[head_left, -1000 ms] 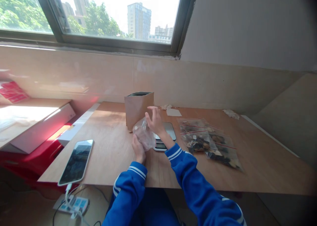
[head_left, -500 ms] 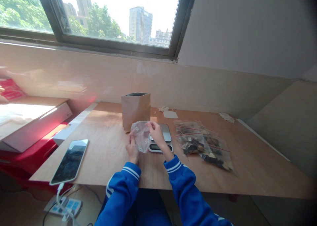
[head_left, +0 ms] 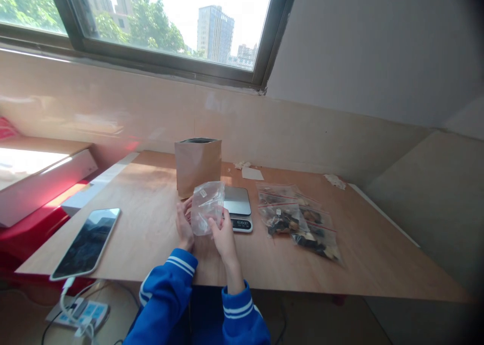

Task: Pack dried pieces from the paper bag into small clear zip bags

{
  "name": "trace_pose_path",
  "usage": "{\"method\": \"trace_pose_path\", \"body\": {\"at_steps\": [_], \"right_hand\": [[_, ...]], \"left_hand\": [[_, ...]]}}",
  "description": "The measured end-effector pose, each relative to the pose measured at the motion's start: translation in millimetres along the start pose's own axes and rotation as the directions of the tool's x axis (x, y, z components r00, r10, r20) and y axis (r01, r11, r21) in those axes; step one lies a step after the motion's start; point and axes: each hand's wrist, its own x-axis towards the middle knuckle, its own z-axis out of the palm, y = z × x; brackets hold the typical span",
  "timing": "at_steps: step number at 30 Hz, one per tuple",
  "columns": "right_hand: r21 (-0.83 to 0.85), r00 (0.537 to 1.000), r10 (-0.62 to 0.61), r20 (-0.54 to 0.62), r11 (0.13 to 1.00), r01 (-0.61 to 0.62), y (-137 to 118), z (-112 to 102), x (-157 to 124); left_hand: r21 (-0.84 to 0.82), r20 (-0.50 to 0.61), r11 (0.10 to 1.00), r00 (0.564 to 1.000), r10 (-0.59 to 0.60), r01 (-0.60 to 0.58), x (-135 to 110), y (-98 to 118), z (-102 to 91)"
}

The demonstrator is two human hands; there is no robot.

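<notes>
A clear plastic bag (head_left: 206,209) with a small pale label is held up between my hands, in front of a brown paper pouch (head_left: 198,166). My left hand (head_left: 184,225) grips the bag's left side, its fingers partly behind the film. At the lower right edge, my right hand (head_left: 224,236) pinches the bag between thumb and fingers. I make out nothing inside the bag. A digital kitchen scale (head_left: 237,202) with a bare metal plate lies just beyond my right hand. The pouch stands upright with its top open.
Several zip bags (head_left: 298,224) of dark and pale dried pieces lie right of the scale. A white card (head_left: 252,173) and scraps are near the wall. A phone (head_left: 87,243), cabled to a power strip (head_left: 79,312), rests at the table's (head_left: 363,264) left front edge.
My right hand has moved from the bag's upper right edge down to its lower right. The bag is spread flatter and more of the scale shows. The view has shifted slightly right.
</notes>
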Motion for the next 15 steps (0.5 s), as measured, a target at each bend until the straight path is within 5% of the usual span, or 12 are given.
{"method": "trace_pose_path", "body": {"at_steps": [6,10,15], "right_hand": [[-0.025,0.999,0.038,0.035,0.999,-0.037,4.7,-14.2,-16.5],[-0.017,0.993,0.062,0.096,0.998,-0.060,3.6,-26.5,-21.6],[0.055,0.993,0.068,0.101,0.996,-0.073,3.2,-39.0,-24.8]], "left_hand": [[0.218,0.362,0.972,0.918,-0.161,0.085,-8.6,8.2,-10.3],[0.205,0.396,0.971,0.896,-0.200,0.126,-10.3,6.0,-15.0],[0.233,0.299,0.957,0.924,-0.240,0.173,-12.5,14.0,-23.8]]}}
